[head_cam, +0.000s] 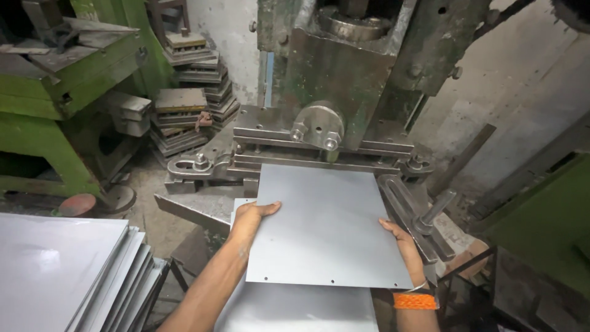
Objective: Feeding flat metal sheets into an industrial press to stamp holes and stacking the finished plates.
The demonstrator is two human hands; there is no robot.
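Left hand (252,213) and right hand (402,241) have fingers clamped on the side edges of a grey sheet (322,224), lying flat before the press (319,132) at 12 o'clock. Stacked sheets (67,270) lie at 8 o'clock.

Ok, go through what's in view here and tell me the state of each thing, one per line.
Metal sheet: flat, held at both side edges, far edge at the press.
Left hand: gripping the sheet's left edge.
Right hand: gripping the sheet's right edge.
Press: ram raised above the sheet.
Stacked sheets: lying flat, untouched.
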